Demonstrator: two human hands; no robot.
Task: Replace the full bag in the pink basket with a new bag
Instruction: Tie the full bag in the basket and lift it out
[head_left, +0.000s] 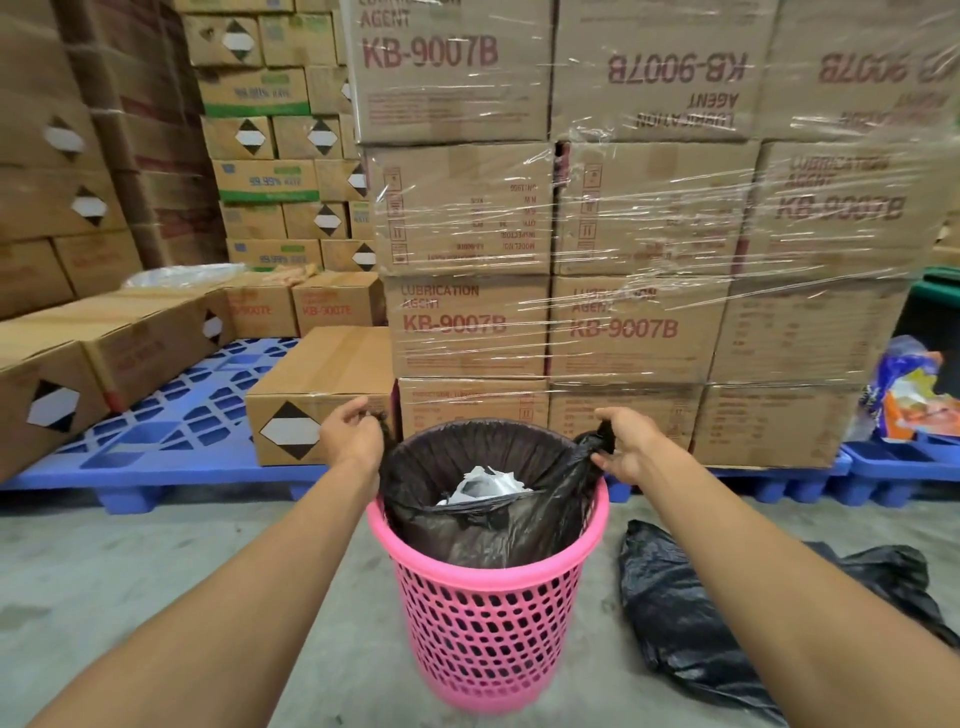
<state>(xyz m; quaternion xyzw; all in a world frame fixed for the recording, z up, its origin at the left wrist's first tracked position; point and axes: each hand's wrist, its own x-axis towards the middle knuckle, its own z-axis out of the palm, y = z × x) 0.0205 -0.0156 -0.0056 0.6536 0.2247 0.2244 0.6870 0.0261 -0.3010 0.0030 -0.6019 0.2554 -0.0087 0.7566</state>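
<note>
A pink perforated basket (485, 618) stands on the concrete floor in front of me. Inside it sits a black bag (498, 535) holding crumpled white rubbish (485, 486); the bag's rim is raised above the basket's rim. My left hand (350, 431) pinches the bag's left edge. My right hand (626, 441) grips a bunched handle of the bag on the right side. A second black bag (691, 623) lies crumpled on the floor just right of the basket.
Blue plastic pallets (171, 431) lie behind the basket. Shrink-wrapped cartons (639, 327) are stacked high straight ahead, with a loose carton (317, 405) at left. Colourful packaging (906, 395) rests on a pallet at right. Bare concrete floor (130, 566) stretches left.
</note>
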